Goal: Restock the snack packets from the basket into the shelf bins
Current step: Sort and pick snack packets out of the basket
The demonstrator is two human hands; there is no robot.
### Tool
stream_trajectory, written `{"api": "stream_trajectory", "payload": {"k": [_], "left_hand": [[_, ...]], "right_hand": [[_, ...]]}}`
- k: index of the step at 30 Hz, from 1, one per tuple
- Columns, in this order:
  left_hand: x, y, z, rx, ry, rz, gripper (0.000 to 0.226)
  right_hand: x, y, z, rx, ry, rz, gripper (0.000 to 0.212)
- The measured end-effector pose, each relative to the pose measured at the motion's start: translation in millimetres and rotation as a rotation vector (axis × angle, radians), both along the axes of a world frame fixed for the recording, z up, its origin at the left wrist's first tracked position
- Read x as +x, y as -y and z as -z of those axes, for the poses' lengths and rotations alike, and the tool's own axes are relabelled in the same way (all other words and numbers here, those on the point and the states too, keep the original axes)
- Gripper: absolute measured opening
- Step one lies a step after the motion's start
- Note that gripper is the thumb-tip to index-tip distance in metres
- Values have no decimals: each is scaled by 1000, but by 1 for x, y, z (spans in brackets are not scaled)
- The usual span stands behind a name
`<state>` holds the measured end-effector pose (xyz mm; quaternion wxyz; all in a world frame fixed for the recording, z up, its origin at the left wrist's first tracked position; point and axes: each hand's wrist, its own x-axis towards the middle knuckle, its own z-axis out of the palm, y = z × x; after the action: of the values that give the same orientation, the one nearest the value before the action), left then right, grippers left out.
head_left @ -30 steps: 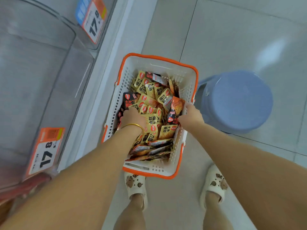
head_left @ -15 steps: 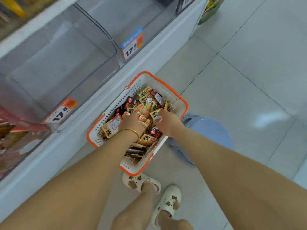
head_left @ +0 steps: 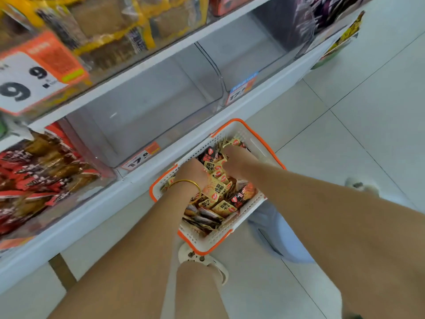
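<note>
The view is swinging up from the floor toward the shelving since the earlier frame, bringing an upper shelf of yellow-wrapped goods (head_left: 115, 24) into sight, while both hands are staying down in the basket (head_left: 272, 157). The basket is sitting on the floor just in front of the lowest shelf, and the snack packets (head_left: 218, 189) are all still lying heaped inside it. The left hand (head_left: 192, 171), wearing a gold bangle (head_left: 186, 183), is digging into the near side of the heap with its fingers curling round packets. The right hand (head_left: 234, 158) is doing the same toward the far end, and a yellow packet is poking up past its knuckles. The fingertips of both are lying buried. The step in hand is looking like the gathering of a handful. The next move is calling for lifting both loads clear of the basket rim and carrying them left and up into the empty clear bin (head_left: 142, 116), without spilling loose packets. That bin's orange price tag (head_left: 140, 157) is reading "17.8", the blue-topped tag (head_left: 241, 89) on the next empty bin is showing "17", and a big blurred tag (head_left: 34, 74) above is showing two 9s. The packets are bearing black Chinese characters and a round red logo, too small to read.
</note>
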<state>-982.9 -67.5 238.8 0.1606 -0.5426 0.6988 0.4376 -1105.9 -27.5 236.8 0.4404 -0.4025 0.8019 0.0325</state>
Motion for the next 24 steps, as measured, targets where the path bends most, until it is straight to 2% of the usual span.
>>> {"api": "stream_trajectory", "payload": {"k": [4, 6, 9, 13, 17, 24], "left_hand": [[-13, 18, 20, 18, -29, -16, 21], [-23, 27, 34, 9, -18, -32, 24], [-43, 36, 72, 20, 99, -55, 35], [-81, 36, 125, 43, 222, -55, 27], [-110, 39, 170, 14, 276, -55, 32], [-117, 35, 206, -86, 264, -246, 33]], "right_hand": [[-17, 18, 15, 51, -30, -155, 44], [-30, 31, 29, 31, -29, -202, 42], [-49, 49, 62, 17, 2, -341, 37], [-79, 62, 118, -26, 50, -542, 32], [-106, 75, 170, -124, 47, -598, 35], [-131, 80, 213, -392, 11, -647, 36]]}}
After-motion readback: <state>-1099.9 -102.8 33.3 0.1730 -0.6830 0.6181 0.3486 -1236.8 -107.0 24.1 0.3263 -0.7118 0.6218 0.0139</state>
